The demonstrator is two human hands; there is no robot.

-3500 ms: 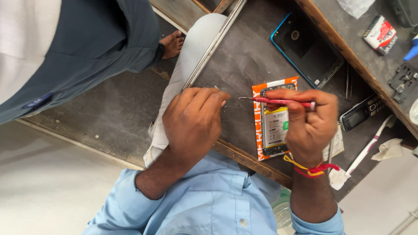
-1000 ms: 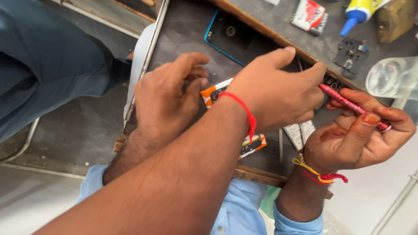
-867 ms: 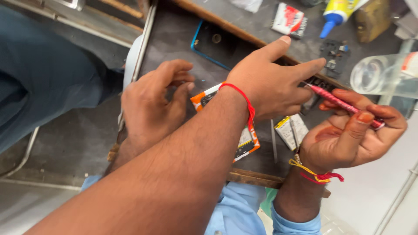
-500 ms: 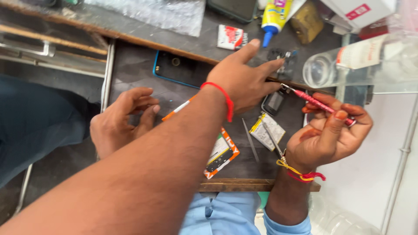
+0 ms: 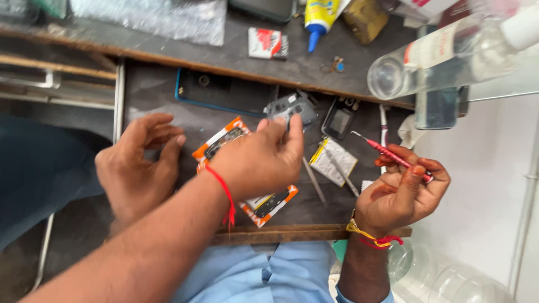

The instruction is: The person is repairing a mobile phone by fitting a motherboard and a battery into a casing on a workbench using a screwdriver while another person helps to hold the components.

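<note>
A thin red screwdriver [image 5: 392, 155] is being gripped by the right hand [image 5: 401, 193], whose fingers are curled closed around the handle while the metal tip is pointing up and to the left, clear of the counter [image 5: 157, 120]. A yellow and red thread band is being worn at that wrist. The left hand [image 5: 137, 168] is being held loosely open over the dark counter, fingers half bent, with nothing gripped in it. Between the two, a co-worker's hand [image 5: 261, 163] with a red thread on its wrist is being stretched in from the lower left, and a small grey phone part [image 5: 292, 109] is being pinched at its fingertips. An orange-edged battery [image 5: 247, 168] is lying partly hidden under that hand. Just beside it, a yellow-edged battery [image 5: 334, 161] is lying flat, and a blue-rimmed phone back [image 5: 222, 92] is resting further up. On the raised ledge behind, a glue bottle [image 5: 320, 14] and a clear glass [image 5: 443, 56] are being kept.
</note>
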